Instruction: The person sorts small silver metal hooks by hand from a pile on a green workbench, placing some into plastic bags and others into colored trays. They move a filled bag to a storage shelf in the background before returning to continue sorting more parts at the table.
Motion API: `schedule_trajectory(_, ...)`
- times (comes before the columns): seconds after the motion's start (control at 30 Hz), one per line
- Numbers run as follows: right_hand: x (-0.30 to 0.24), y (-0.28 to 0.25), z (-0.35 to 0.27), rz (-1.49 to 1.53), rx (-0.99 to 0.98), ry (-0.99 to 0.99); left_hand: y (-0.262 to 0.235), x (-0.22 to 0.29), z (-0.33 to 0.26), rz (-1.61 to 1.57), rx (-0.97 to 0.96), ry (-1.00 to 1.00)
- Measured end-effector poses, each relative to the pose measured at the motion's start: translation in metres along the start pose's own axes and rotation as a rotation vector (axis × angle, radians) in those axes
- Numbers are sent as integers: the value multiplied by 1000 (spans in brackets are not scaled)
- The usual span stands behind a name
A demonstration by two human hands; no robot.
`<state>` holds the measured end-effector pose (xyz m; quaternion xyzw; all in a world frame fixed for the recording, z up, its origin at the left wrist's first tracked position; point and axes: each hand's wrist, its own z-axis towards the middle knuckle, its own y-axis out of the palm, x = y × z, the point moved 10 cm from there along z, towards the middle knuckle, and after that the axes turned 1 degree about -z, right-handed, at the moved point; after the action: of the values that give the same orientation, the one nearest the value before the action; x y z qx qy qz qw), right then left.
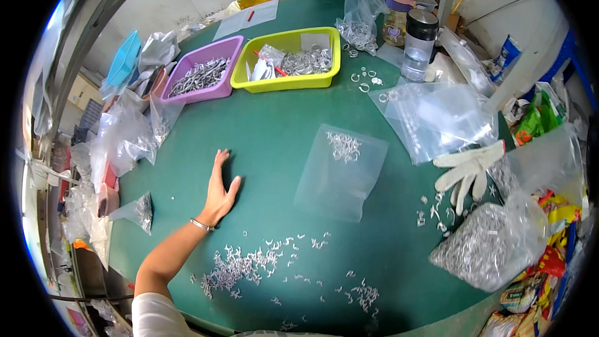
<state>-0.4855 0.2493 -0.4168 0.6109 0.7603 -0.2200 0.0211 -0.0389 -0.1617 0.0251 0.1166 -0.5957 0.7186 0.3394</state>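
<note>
- On the green felt-like round table (274, 131), the left hand (219, 190) is lying flat with the fingers stretched out and holding nothing; a thin silver bracelet (201, 225) is sitting at its wrist.
- Just below this hand, a loose heap of small silver metal clips (234, 266) is spreading over the table, with single pieces scattering to the right of it.
- To the right of the hand, a flat clear plastic bag (340, 175) is lying, apart from the fingers, and a few clips are resting in its upper part.
- Above the hand, at the far side of the table, a purple plastic tray (201, 78) with metal parts is standing, and a yellow-green plastic tray (288, 60) with silver rings is standing just beside it.
- Far right of the hand, a white knitted work glove (469, 171) is lying next to a big clear bag full of silver metal pieces (490, 246).
- The right hand is not showing in the view, so I cannot tell its state.
</note>
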Motion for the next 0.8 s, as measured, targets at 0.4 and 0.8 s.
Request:
schedule_trajectory(0.4,-27,-19,-12,48,21,69,7,4,6,-34,-9,-28)
schedule_trajectory(0.8,77,19,-44,26,-22,-60,-3,-11,5,-190,180,122)
